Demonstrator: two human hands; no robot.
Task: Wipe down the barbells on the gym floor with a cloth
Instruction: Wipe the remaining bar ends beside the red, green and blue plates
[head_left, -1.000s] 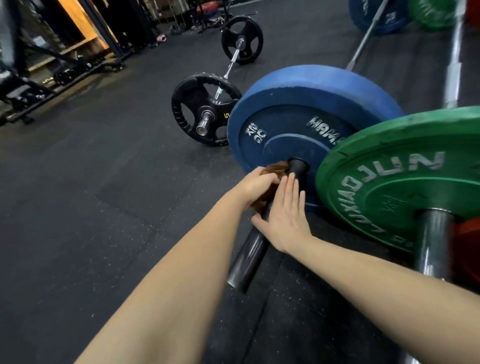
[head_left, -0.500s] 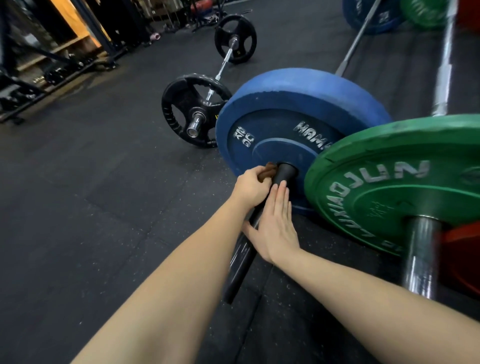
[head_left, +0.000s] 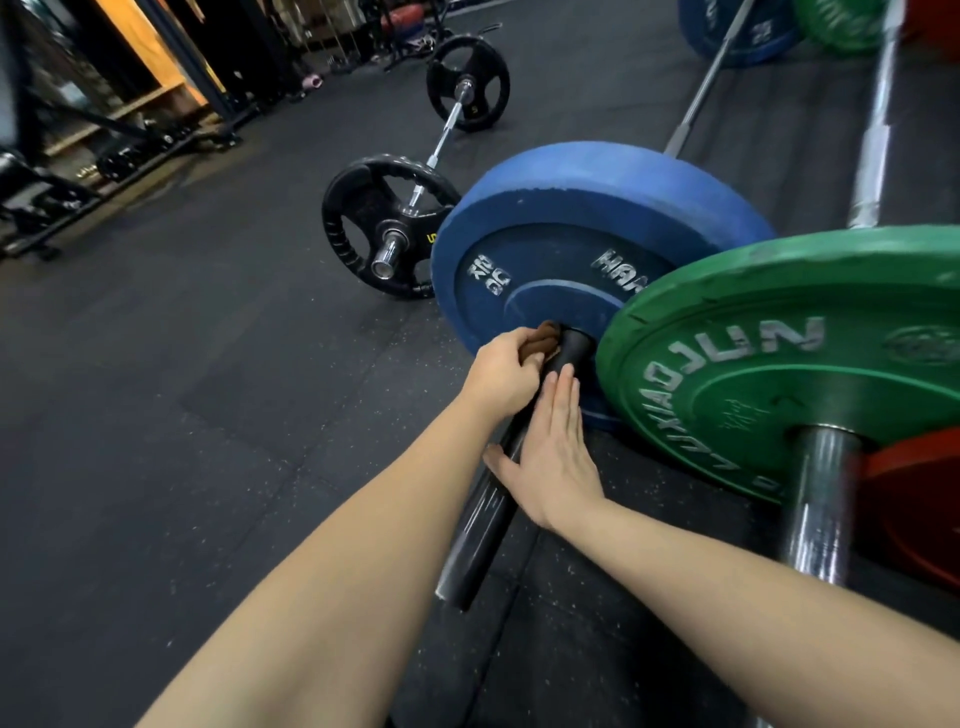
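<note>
Three barbells lie side by side on the dark speckled rubber floor; positions below are given relative to the blue plate, a thick matte disc with scuffed edges and raised white lettering.

Far left of the blue plate: black metal rack frames with orange-lit wood behind. Just left of it: short chrome bar carrying two black plates with grip cut-outs, one at each end.

At the blue plate's hub: black glossy cylindrical sleeve, projecting toward the camera. Left hand closed around a brown crumpled cloth, pressing it against the sleeve right beside the plate's face. Right hand flat, fingers extended together, lying along the sleeve's right side with the thumb hooked under; it grips nothing else.

Right of the blue plate, overlapping its edge: green plate, worn rim, embossed white letters, on a steel sleeve; one red plate partly visible at the frame edge.

Beyond the blue plate: two steel shafts running back to one blue and one green far plate, both blurred.
</note>
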